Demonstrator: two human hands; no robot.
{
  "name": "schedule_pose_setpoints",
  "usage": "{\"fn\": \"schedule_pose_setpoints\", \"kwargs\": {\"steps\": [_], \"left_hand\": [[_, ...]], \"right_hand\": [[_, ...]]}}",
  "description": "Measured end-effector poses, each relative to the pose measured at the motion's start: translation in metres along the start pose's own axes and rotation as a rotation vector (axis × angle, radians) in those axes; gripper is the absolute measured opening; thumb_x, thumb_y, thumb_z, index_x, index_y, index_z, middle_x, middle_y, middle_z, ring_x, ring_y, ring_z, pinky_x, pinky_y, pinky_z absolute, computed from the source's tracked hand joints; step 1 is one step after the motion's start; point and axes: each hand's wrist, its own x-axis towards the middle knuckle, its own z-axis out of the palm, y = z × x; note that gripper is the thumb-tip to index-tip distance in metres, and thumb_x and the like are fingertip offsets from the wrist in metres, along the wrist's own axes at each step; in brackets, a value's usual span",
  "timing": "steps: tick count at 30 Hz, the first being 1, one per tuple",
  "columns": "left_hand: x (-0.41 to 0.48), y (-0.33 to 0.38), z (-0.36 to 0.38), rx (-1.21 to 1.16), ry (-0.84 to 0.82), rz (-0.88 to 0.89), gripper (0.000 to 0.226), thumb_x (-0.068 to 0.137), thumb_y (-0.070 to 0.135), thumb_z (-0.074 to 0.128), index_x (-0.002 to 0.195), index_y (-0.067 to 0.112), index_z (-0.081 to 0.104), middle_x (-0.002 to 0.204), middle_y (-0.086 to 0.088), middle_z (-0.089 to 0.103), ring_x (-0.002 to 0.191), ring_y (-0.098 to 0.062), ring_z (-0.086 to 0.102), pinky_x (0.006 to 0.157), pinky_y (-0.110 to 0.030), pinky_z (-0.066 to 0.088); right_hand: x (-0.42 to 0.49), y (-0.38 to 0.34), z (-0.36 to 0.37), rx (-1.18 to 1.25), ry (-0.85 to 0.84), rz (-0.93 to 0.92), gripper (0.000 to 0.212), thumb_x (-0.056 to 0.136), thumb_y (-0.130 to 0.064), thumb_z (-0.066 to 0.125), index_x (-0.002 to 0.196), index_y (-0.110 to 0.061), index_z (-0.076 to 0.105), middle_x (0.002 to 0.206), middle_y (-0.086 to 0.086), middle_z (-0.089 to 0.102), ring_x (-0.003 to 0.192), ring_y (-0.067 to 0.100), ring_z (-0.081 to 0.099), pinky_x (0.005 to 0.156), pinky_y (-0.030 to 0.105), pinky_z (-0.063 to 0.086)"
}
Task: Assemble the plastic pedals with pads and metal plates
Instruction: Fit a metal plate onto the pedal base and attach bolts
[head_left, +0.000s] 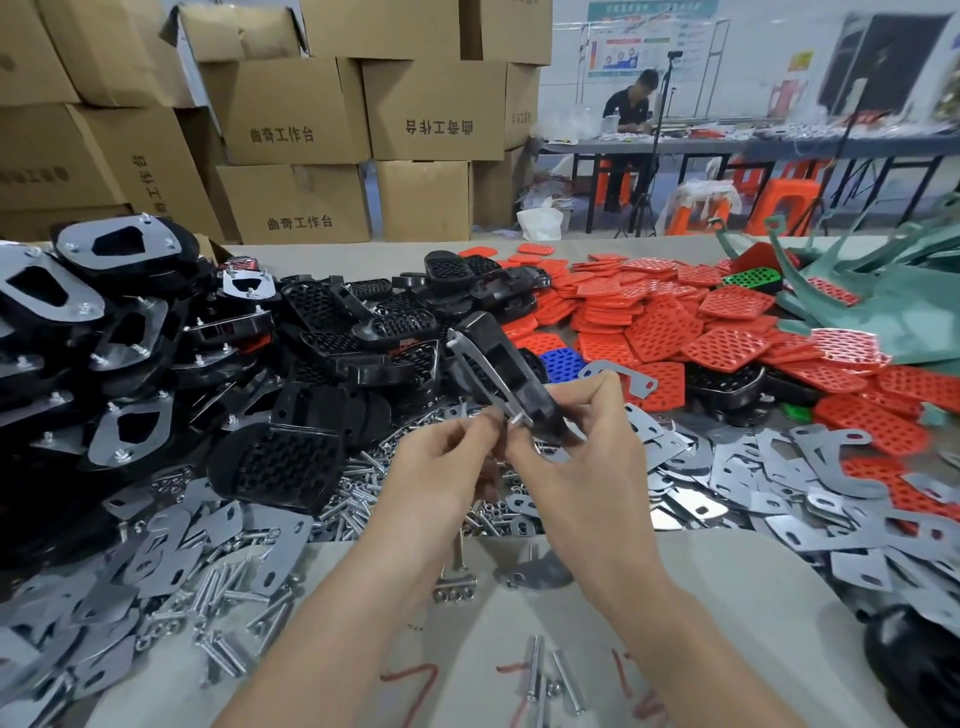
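Finished pedals (119, 322) are heaped at my left. My left hand (441, 457) pinches the near end of the metal plate (460, 349). My right hand (576, 447) grips the black pedal (498, 343), tilted above the bolts (358, 499). Red pads (727, 322) lie rightward.

Holds both forearms forward, left hand (445, 460) and right hand (584, 441) touching at the fingertips, fingers curled, pinching the pedal (506, 353).
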Motion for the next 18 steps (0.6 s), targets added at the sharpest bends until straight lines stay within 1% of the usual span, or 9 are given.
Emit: {"fn": "schedule_pose_setpoints", "kwargs": {"steps": [1,3,4,7,9,12,15,16,18], "left_hand": [[-0.001,-0.001,0.0,0.102,0.014,0.06,0.034,0.099,0.03,0.058,0.074,0.012,0.072,0.059,0.005,0.06,0.052,-0.006,0.051,0.053,-0.02,0.042],[-0.003,-0.005,-0.002,0.361,0.077,0.27,0.027,0.099,0.03,0.058,0.08,0.015,0.068,0.06,0.01,0.062,0.051,-0.001,0.052,0.051,-0.012,0.038],[-0.004,-0.006,-0.003,0.481,0.111,0.402,0.022,0.099,0.03,0.059,0.082,0.018,0.066,0.066,0.01,0.063,0.057,-0.001,0.055,0.054,-0.013,0.039],[-0.004,-0.007,-0.007,0.828,0.132,0.755,0.015,0.099,0.028,0.056,0.09,0.016,0.061,0.085,0.011,0.054,0.075,-0.006,0.049,0.069,-0.019,0.041],[-0.001,-0.007,-0.011,0.966,0.127,0.885,0.015,0.099,0.025,0.056,0.094,0.011,0.062,0.09,0.006,0.054,0.079,-0.01,0.049,0.071,-0.026,0.044],[-0.002,-0.005,-0.012,0.935,0.098,0.846,0.013,0.099,0.026,0.055,0.101,0.015,0.063,0.095,0.01,0.056,0.084,-0.008,0.054,0.071,-0.028,0.048],[-0.004,-0.004,-0.013,0.794,0.063,0.641,0.018,0.097,0.044,0.048,0.105,0.032,0.059,0.096,0.021,0.057,0.091,0.001,0.056,0.073,-0.02,0.048],[-0.004,-0.004,-0.014,0.82,0.045,0.586,0.019,0.097,0.048,0.046,0.104,0.035,0.058,0.095,0.022,0.058,0.093,0.003,0.054,0.075,-0.019,0.047],[-0.002,-0.004,-0.017,1.012,-0.044,0.515,0.02,0.099,0.045,0.044,0.107,0.036,0.06,0.099,0.023,0.057,0.096,0.003,0.05,0.085,-0.024,0.047]], "right_hand": [[0.0,0.0,0.0,-0.004,-0.001,0.004,0.044,0.084,-0.013,0.079,0.088,-0.047,0.051,0.093,-0.014,0.069,0.094,0.004,0.069,0.077,0.016,0.051],[0.001,0.0,-0.001,-0.012,0.009,0.015,0.045,0.083,-0.015,0.078,0.086,-0.049,0.049,0.09,-0.015,0.069,0.091,0.003,0.069,0.073,0.016,0.051],[0.001,0.0,-0.001,-0.013,0.013,0.017,0.046,0.083,-0.015,0.078,0.086,-0.05,0.048,0.088,-0.014,0.07,0.089,0.004,0.069,0.071,0.017,0.051],[0.003,0.002,-0.003,0.007,0.01,0.041,0.046,0.084,-0.013,0.076,0.085,-0.049,0.048,0.085,-0.015,0.069,0.083,0.007,0.067,0.07,0.021,0.051],[0.004,0.004,-0.005,0.063,0.001,0.078,0.041,0.086,-0.011,0.076,0.086,-0.043,0.05,0.083,-0.016,0.068,0.077,0.007,0.067,0.067,0.021,0.052],[0.007,0.005,-0.007,0.127,0.026,0.122,0.032,0.087,-0.011,0.076,0.095,-0.032,0.054,0.086,-0.018,0.068,0.075,0.003,0.066,0.068,0.017,0.051],[0.013,0.006,-0.01,0.178,0.101,0.163,0.032,0.086,-0.01,0.077,0.099,-0.033,0.058,0.093,-0.015,0.071,0.077,-0.001,0.064,0.069,0.012,0.048],[0.014,0.007,-0.012,0.189,0.125,0.182,0.032,0.086,-0.011,0.076,0.101,-0.034,0.06,0.094,-0.013,0.072,0.078,0.0,0.064,0.068,0.011,0.048],[0.018,0.008,-0.017,0.217,0.167,0.221,0.029,0.087,-0.01,0.073,0.101,-0.034,0.065,0.088,-0.013,0.072,0.075,0.001,0.062,0.066,0.009,0.047]]}}
